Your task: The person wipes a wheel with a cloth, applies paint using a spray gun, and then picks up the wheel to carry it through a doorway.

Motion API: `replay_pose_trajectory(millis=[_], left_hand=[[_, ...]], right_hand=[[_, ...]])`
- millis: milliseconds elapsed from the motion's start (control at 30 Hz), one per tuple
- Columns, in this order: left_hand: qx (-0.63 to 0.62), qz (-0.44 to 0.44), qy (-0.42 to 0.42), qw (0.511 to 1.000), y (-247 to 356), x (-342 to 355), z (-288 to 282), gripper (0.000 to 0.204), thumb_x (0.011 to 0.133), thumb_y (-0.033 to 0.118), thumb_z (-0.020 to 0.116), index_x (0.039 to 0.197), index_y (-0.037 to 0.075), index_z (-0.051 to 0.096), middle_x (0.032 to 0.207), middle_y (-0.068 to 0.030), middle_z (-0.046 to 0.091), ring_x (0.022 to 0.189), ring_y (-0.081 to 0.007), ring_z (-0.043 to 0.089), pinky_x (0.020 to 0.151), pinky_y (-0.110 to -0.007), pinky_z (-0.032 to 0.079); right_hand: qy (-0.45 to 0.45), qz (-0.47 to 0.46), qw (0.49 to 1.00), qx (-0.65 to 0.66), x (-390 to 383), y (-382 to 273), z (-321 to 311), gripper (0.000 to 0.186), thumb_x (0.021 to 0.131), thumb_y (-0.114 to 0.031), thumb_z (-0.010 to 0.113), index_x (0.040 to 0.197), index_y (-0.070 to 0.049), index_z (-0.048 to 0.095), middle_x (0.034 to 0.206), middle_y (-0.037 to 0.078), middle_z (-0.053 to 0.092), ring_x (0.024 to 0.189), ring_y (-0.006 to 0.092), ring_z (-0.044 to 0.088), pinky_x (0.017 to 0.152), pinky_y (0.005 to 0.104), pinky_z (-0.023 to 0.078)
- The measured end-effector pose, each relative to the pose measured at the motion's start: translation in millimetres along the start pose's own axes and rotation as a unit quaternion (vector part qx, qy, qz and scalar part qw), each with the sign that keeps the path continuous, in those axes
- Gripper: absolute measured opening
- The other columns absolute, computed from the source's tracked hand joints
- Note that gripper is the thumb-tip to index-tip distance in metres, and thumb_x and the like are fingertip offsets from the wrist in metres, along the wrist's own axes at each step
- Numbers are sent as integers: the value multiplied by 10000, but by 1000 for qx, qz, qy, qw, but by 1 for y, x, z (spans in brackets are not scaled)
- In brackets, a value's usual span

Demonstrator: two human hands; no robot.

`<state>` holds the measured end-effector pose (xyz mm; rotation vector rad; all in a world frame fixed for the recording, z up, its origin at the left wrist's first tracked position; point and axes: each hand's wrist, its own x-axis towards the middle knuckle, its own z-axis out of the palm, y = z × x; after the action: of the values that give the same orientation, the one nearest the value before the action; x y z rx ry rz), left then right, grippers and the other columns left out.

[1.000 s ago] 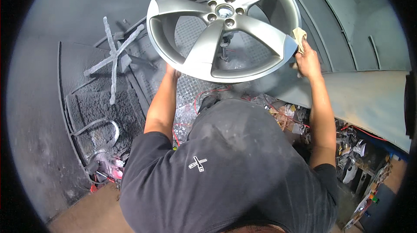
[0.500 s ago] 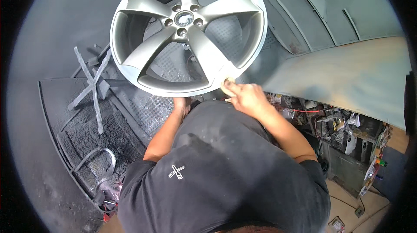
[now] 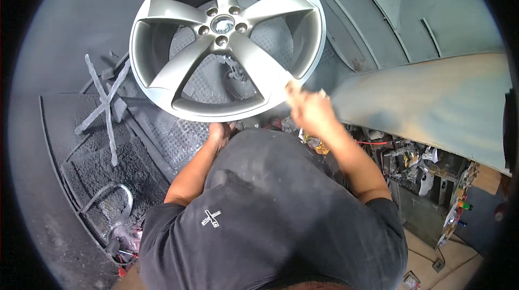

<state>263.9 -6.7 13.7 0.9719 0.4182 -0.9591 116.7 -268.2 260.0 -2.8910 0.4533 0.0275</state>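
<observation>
A silver five-spoke alloy wheel (image 3: 251,65) fills the upper middle, face up, with a paler outer lip. My right hand (image 3: 312,110) is closed on a small pale cream pad (image 3: 292,85), blurred by motion; whether it is folded cloth or sponge I cannot make out. The pad touches the wheel where the lower right spoke meets the lip. Below the near edge, my left hand (image 3: 219,131) is at the wheel's underside; its fingers are mostly hidden there.
At left stands a grey paint-crusted crossed metal stand (image 3: 108,103), with a looped grey hose (image 3: 127,195) nearer me. A large panel (image 3: 421,106) spans the right. Under it, a cluttered shelf (image 3: 416,163) holds tools and scraps. Bubble-textured sheeting (image 3: 186,138) lies beneath the wheel.
My right hand has moved up with the pad, along the lower right spoke's end and lip. The wheel and surroundings sit slightly further left in view. My left hand stays under the near edge.
</observation>
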Motion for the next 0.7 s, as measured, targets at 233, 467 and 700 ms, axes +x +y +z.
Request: replay_pose_trajectory(millis=[233, 467, 700], left_hand=[[11, 33, 40, 999, 16, -6, 10, 318, 1039, 330, 448, 1099, 57, 601, 983, -66, 638, 882, -210, 607, 806, -424, 524], [-7, 35, 33, 999, 16, 3, -7, 321, 1045, 328, 430, 1149, 65, 583, 1023, -85, 646, 931, -220, 616, 808, -393, 522], [26, 80, 45, 995, 2, 25, -41, 363, 1035, 368, 439, 1175, 66, 581, 1036, -84, 658, 937, -226, 630, 806, -402, 523]], right_hand=[[-124, 133, 982, -56, 53, 81, -22, 630, 782, -118, 607, 1391, -265, 550, 919, 188, 709, 862, 385, 704, 775, 516, 557], [-138, 53, 980, -132, 126, 105, -74, 663, 794, -31, 558, 1407, -282, 532, 1010, 211, 700, 951, 361, 690, 827, 480, 555], [-306, 28, 948, -85, 63, -10, -78, 607, 771, -54, 566, 1370, -149, 555, 1040, 233, 696, 960, 388, 684, 864, 508, 534]])
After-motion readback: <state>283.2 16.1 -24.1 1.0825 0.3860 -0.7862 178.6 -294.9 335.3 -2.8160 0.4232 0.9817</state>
